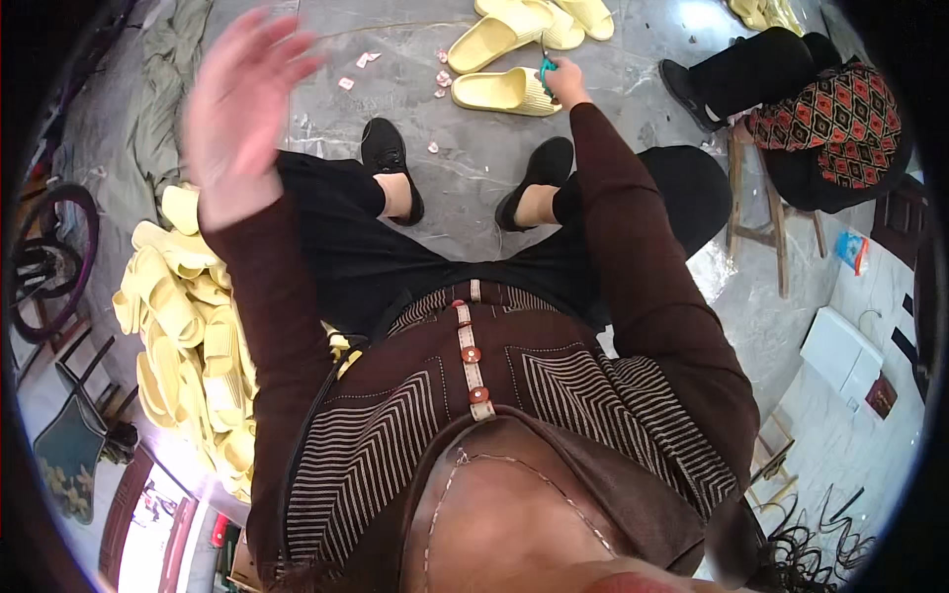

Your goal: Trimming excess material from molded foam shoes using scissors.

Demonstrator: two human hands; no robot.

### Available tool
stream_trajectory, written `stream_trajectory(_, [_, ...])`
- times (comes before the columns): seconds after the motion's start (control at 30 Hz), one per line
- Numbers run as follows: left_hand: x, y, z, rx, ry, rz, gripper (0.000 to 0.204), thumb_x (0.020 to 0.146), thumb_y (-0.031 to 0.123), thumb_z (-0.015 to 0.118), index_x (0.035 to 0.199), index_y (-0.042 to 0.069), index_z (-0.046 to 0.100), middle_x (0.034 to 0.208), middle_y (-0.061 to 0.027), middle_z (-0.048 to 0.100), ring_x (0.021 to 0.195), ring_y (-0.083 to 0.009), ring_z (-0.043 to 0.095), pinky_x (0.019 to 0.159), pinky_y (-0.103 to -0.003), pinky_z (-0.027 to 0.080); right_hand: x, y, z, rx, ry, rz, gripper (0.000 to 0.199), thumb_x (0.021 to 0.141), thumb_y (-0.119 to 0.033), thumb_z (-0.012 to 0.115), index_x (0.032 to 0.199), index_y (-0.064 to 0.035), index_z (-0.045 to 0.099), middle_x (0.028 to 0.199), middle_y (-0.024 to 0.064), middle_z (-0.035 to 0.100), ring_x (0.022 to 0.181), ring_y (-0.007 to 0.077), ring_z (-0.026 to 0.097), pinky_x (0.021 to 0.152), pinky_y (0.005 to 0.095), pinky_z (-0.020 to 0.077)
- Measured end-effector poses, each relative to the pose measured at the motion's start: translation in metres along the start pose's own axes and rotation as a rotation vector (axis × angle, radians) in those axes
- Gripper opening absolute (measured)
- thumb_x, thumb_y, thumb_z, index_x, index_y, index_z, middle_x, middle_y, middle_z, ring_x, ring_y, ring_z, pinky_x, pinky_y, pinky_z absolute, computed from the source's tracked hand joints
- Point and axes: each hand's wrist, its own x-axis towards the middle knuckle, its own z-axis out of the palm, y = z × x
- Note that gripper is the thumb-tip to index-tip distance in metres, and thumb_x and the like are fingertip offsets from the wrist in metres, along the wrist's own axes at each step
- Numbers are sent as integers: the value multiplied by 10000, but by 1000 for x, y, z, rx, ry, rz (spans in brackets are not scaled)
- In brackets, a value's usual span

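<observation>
My left hand (240, 109) is raised at the upper left, fingers apart and holding nothing, a little smeared by motion. Farther right, my right hand (566, 83) is closed round a pair of small scissors with teal handles (547, 69). The scissors and hand are over the toe end of a yellow slipper (486, 91) on the floor; whether they touch it I cannot tell. Beyond it, more yellow slippers (497, 40) lie close together. Small white and reddish scraps (442, 79) are scattered beside them.
A large heap of yellow slippers (163, 296) rises at my left, beside a crumpled grey-green cloth (163, 109). Another person's black-clad legs (756, 71) are at the upper right, near a wooden stool (756, 227). A dark wheel (54, 257) stands at the far left.
</observation>
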Motion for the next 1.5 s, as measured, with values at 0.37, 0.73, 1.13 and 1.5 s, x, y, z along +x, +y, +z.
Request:
stream_trajectory(0.37, [89, -246, -121, -14, 751, -399, 137, 803, 75, 438, 903, -17, 456, 765, -150, 557, 642, -268, 570, 542, -400, 491, -63, -38, 64, 1365, -776, 875, 166, 663, -161, 668, 752, -100, 542, 640, 53, 521, 595, 210, 539, 572, 392, 456])
stream_trajectory(0.73, [119, -320, -128, 109, 812, -646, 153, 812, 120, 426, 898, 8, 486, 741, -129, 554, 637, -262, 572, 543, -389, 491, -26, -10, 81, 1573, -512, 925, 193, 678, -132, 669, 837, -100, 563, 620, 45, 538, 567, 226, 544, 587, 358, 475])
stream_trajectory(1.13, [237, -353, -93, 2002, -598, 293, 566, 739, 129, 534, 1277, 170, 360, 1264, -94, 435, 1016, -338, 507, 794, -405, 428, -35, 7, 56, 275, 509, 474, 371, 676, -151, 662, 1001, -17, 543, 850, 194, 606, 806, 318, 590, 727, 371, 458])
stream_trajectory(1.5, [264, -351, -95, 2120, -882, 266, 533, 730, 131, 532, 1241, 207, 402, 1198, -74, 466, 1051, -314, 466, 842, -398, 383, -20, 16, 74, 237, 216, 556, 513, 593, -250, 739, 1009, -11, 557, 902, 177, 616, 883, 298, 589, 765, 368, 457])
